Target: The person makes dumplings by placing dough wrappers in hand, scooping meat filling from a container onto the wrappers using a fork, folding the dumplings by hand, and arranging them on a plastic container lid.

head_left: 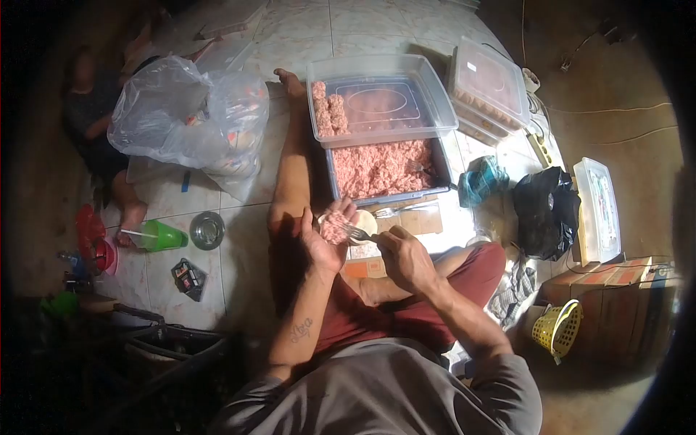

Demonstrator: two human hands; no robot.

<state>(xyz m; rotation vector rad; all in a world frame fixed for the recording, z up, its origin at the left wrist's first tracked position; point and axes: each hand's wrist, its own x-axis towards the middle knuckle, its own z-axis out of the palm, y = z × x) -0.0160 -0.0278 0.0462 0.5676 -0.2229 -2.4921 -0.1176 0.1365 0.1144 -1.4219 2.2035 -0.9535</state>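
My left hand (324, 250) cups a lump of pink minced meat (334, 227) in its palm. Whether a wrapper lies under the lump is hidden. A fork (359, 233) is gripped in my right hand (407, 261), its tines touching the meat. Just beyond, a pale round thing (365, 226) shows, perhaps a stack of wrappers. In front of my hands stands a grey-blue tub (384, 197) full of minced meat (373, 168) with a second utensil stuck in it. Resting over its far part is a clear plastic box (435, 133) with rows of shaped meat pieces along its left side.
Stacked lidded boxes (489, 83) stand at the back right. A black plastic bag (545, 214), a teal cloth (482, 181) and a yellow basket (557, 330) are on the right. Leftward are a big clear bag (188, 123), a green cup (165, 235), a glass ashtray (207, 230) and another person (101, 130).
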